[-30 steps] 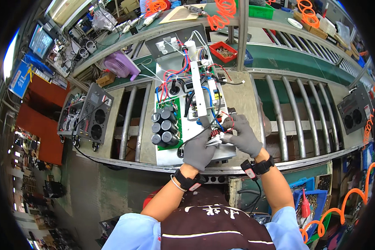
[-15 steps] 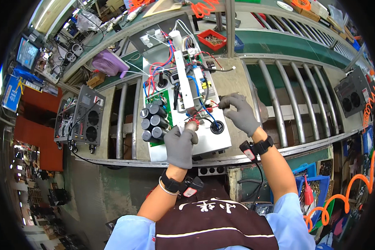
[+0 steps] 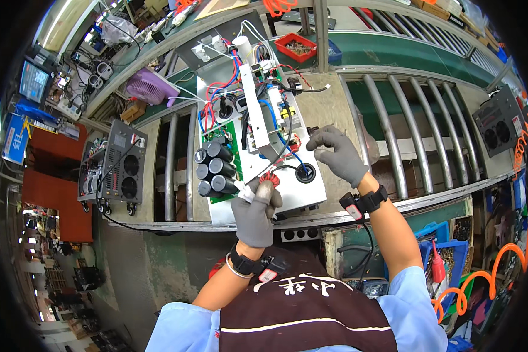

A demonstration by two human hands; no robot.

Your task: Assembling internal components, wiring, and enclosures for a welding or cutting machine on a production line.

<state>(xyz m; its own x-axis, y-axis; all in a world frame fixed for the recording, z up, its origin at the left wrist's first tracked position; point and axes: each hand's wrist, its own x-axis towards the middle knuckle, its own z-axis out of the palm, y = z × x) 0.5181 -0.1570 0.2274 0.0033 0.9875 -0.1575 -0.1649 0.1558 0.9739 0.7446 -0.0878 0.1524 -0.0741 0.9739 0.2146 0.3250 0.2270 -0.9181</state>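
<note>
— Where was the open chassis [image 3: 258, 135] at that moment?

— It lay on the roller conveyor [image 3: 387, 117], directly at twelve o'clock from the person's chest. Its long axis ran from six to twelve, leaning a little toward eleven at the far end. The near end carried the black capacitors [image 3: 214, 170] and the round black socket [image 3: 304, 172]; the far end pointed at the red parts tray [image 3: 296, 47].

— And the hands?

— The left hand [image 3: 257, 214], gloved grey, rested on the near edge of the chassis at six o'clock, fingers curled down against it beside a small red ring part [image 3: 268, 176]; whether it gripped anything I could not tell. The right hand [image 3: 337, 154] hovered at three o'clock of the socket, thumb and forefinger pressed together as if pinching something too small to make out.

— What could have gone wrong?

— In my judgement, the loose blue and black wires [image 3: 287, 132] lay close to that pinch, so a sleeve or finger could have snagged one. The chassis also sat on rollers and might have slid under a push.
</note>
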